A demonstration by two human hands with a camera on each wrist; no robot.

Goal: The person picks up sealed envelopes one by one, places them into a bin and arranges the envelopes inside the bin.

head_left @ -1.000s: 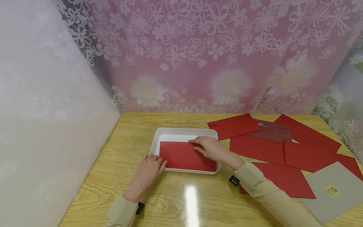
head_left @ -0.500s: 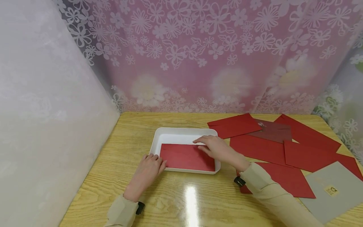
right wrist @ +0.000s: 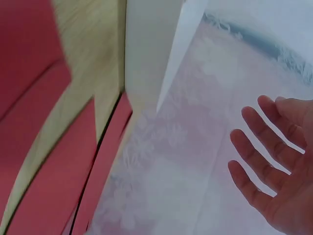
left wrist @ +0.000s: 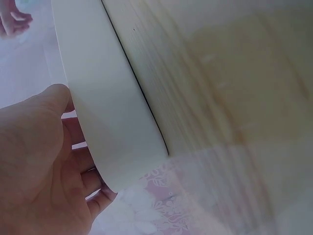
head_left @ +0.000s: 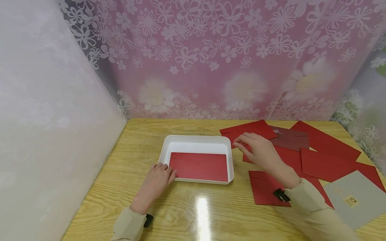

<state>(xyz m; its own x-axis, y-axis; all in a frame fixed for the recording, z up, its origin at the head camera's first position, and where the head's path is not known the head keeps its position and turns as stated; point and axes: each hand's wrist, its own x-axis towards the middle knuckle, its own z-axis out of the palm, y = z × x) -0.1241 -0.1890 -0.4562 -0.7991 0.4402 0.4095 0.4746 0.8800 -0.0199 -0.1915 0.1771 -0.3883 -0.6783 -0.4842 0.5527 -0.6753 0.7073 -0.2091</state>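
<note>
A red envelope (head_left: 198,166) lies flat in the front part of a white tray (head_left: 196,147), on the tray's floor. At the tray's front-left corner my left hand (head_left: 155,183) grips the rim; the left wrist view shows that hand (left wrist: 54,152) with thumb and fingers on the tray wall (left wrist: 105,98). My right hand (head_left: 260,152) holds nothing and hovers just right of the tray, above the spread envelopes. Seen in the right wrist view, the right hand (right wrist: 279,161) has its fingers loosely bent and apart.
Several red envelopes (head_left: 328,164) overlap on the table's right side. Among them lie a dark maroon envelope (head_left: 291,138) and a grey envelope (head_left: 356,201) with a gold patch. The wooden table (head_left: 144,130) meets a floral curtain (head_left: 196,60) at the back.
My right hand has left the red envelope and moved right, out of the tray. The envelope has settled lower in the tray. The left hand has stayed at the corner.
</note>
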